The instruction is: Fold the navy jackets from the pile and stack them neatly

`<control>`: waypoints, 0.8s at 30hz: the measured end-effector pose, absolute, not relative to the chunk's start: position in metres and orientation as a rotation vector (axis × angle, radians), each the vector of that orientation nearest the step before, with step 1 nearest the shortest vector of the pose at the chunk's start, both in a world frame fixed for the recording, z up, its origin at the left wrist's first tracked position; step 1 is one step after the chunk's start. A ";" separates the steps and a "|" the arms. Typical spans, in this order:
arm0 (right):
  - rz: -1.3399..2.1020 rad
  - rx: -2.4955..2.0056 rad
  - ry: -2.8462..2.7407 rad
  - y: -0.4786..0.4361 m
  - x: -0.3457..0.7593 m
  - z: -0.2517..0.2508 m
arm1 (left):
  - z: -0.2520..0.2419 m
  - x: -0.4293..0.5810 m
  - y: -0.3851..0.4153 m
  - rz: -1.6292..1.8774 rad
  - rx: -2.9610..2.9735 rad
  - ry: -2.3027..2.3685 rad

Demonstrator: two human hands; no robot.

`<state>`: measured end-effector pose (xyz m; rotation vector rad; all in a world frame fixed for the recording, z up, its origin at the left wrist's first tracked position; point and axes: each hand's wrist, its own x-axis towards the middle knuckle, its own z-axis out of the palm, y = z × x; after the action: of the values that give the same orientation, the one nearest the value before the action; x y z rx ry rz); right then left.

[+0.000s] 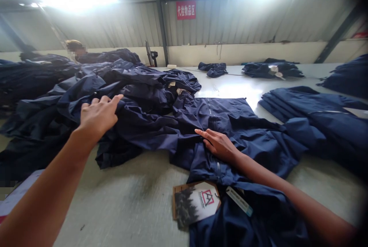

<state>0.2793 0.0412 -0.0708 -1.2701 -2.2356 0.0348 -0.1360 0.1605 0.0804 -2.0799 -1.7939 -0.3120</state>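
Worn on the head, looking forward and down along the desk (129, 201), close behind left hand (97, 116) and right hand (219, 145) (wide lens, bent corners), carrying out to the corrugated back wall (230, 21).

Bare table (123, 205) lies open in the lower centre-left of the frame, and a narrower strip runs between the garments at upper centre. A heap of navy jackets (43, 101) blocks the left. A spread jacket (230, 120) with hang tags (195, 203) fills the centre, and a folded stack (316, 116) closes the right.
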 end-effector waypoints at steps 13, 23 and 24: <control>-0.217 -1.547 -2.013 0.047 0.322 -0.048 | -0.018 -0.022 0.131 -0.143 -3.123 -1.298; 0.112 -2.442 -2.105 0.000 0.447 -0.054 | 0.027 -0.064 0.183 0.451 -3.252 -1.383; 0.024 -2.409 -2.093 0.007 0.449 -0.048 | 0.033 -0.048 0.195 0.407 -3.226 -1.372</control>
<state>0.4487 0.0065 -0.0482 -2.4094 -2.0932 0.0241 -0.0477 0.1947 0.0335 -3.2264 -1.3720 0.4069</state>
